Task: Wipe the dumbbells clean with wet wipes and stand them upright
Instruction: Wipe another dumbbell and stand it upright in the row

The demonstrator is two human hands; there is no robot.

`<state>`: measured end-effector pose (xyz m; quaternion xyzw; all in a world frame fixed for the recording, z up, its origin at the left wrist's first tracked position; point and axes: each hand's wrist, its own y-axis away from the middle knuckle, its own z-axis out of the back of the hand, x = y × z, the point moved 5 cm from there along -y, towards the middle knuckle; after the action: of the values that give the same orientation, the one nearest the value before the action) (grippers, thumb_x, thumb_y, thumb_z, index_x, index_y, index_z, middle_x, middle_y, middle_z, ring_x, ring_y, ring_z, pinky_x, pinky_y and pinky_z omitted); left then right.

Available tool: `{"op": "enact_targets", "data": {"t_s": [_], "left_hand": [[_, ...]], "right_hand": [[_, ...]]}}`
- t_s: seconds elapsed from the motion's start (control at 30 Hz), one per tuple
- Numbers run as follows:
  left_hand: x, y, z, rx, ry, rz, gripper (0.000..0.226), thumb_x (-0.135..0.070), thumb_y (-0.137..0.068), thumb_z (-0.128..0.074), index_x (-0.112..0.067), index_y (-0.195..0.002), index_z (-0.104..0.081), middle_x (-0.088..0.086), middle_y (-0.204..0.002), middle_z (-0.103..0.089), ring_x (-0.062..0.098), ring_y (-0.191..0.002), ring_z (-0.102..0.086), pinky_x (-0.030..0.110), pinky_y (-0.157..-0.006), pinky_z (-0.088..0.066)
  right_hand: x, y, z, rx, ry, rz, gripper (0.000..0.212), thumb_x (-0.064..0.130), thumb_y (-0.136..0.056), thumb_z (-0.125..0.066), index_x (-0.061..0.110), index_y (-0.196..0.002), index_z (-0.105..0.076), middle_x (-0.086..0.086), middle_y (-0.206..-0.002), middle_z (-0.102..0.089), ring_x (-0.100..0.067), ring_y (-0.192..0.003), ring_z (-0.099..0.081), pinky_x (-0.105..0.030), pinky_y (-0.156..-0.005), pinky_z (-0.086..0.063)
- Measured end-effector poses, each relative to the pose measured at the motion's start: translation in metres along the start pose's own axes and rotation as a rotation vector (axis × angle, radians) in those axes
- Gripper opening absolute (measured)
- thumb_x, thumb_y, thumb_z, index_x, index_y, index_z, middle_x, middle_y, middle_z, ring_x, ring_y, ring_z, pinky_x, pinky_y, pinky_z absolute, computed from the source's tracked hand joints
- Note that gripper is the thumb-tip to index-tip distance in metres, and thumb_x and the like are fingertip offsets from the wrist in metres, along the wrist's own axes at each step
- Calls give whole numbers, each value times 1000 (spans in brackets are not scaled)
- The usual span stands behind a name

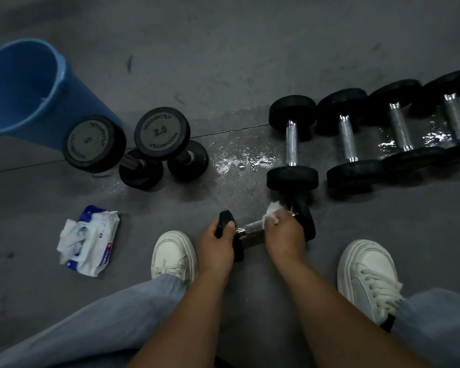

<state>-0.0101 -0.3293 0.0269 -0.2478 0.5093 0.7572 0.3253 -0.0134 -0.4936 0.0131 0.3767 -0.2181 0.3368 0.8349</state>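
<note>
Five right fingers (282,218) curled round wipe (272,210)

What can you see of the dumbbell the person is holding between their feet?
The dumbbell has two black round heads, rubbery-looking, joined by a silver, rough-textured metal handle. It lies sideways, low over the grey floor between the person's white shoes; whether it rests on the floor is unclear. The left hand grips its left head, and the right hand holds a white wet wipe against the handle near the right head.
</note>
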Motion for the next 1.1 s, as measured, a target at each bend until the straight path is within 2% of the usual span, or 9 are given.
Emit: {"op": "enact_targets", "data": {"t_s": [0.13,0.27,0.4,0.57,0.7,0.83,0.97,1.03,1.1], "left_hand": [[-1,-4,-1,-12,18,4,12,-27,-95,-63,-29,-106,-67,-11,-91,-70,7,-86,-66,23,-75,-48],[-1,-6,-1,-8,18,0,7,-28,-95,-63,-33,-101,-63,-17,-88,-66,2,-83,-62,25,-77,-46],[-3,-7,0,-19,13,-13,9,-24,-96,-62,-28,-102,-66,-8,-90,-70,5,-81,-63,22,-72,-47],[-2,-7,-1,-17,12,-12,16,-26,-96,-62,-25,-111,-67,-7,-93,-68,3,-80,-61,15,-67,-43],[-1,-10,-2,-19,29,-1,20,-25,-96,-62,-20,-114,-68,-7,-93,-69,2,-79,-61,16,-67,-45],[1,-11,-2,-11,8,-8,24,-25,-96,-62,-20,-119,-68,-4,-97,-69,-3,-78,-60,8,-60,-43],[2,-11,-1,-20,19,-9,26,-25,-96,-62,-16,-120,-67,-3,-97,-69,-2,-78,-60,6,-57,-43],[0,-12,-1,-21,24,1,27,-25,-95,-63,-17,-121,-67,-4,-97,-68,-1,-78,-60,13,-64,-45],[0,-12,0,-12,22,2,30,-25,-94,-64,-16,-123,-67,-3,-100,-69,5,-82,-63,22,-73,-46]], "right_hand": [[10,9,-25,340,70,106,16,19,-88,-58,12,-99,-66,-12,-99,-68,-26,-93,-63,-22,-68,-38],[3,2,-4,7,-15,-25,24,17,-93,-51,10,-114,-60,-18,-105,-67,-31,-98,-64,-26,-72,-42],[1,15,-34,435,142,54,20,23,-91,-46,27,-98,-64,-12,-94,-67,-30,-95,-65,-29,-79,-49],[1,-1,1,-93,6,67,16,15,-88,-54,4,-93,-64,-18,-100,-63,-31,-92,-58,-30,-75,-40],[5,7,-19,302,245,87,18,20,-91,-52,7,-95,-64,-12,-95,-63,-30,-94,-60,-26,-69,-38],[-9,17,-22,141,-310,-206,23,21,-82,-48,9,-94,-65,-16,-84,-69,-29,-72,-68,-28,-58,-51],[-10,18,-42,205,-1002,-702,24,-2,-88,-48,3,-108,-61,-13,-75,-65,-13,-46,-57,-18,-41,-44],[-10,11,-39,299,-950,-784,17,1,-88,-52,5,-102,-61,-11,-77,-63,-13,-46,-58,-19,-43,-46],[-16,8,-32,472,-579,-722,15,6,-85,-60,6,-100,-63,-10,-74,-61,-14,-47,-57,-21,-42,-45]]}}
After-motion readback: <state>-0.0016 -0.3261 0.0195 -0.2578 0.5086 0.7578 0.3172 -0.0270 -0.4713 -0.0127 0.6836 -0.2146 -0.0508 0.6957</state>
